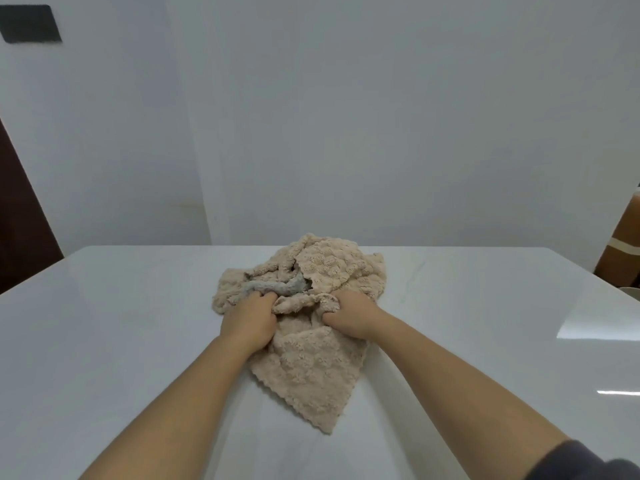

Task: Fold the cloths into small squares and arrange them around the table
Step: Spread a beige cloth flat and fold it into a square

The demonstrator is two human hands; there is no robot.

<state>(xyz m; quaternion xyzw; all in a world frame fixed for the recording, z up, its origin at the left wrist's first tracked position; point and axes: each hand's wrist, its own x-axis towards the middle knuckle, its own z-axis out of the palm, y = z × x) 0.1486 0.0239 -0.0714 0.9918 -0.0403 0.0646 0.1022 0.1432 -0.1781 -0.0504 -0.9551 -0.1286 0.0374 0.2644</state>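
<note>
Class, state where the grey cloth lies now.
In the head view, the grey cloth lies tangled left of centre in the beige cloth pile on the table, just beyond the left hand.

Plain pale wall (346, 116) is running behind the glossy white table (104, 323); light is glaring off its right side; dark door (20, 220) is showing at left.

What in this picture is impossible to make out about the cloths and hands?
Head view:
Heap: cloth count hidden, layers bunched together.
Grey cloth: mostly buried under beige ones.
Fingertips of left hand and right hand: buried in folds.
Brown thing: cut off by right edge.
</note>
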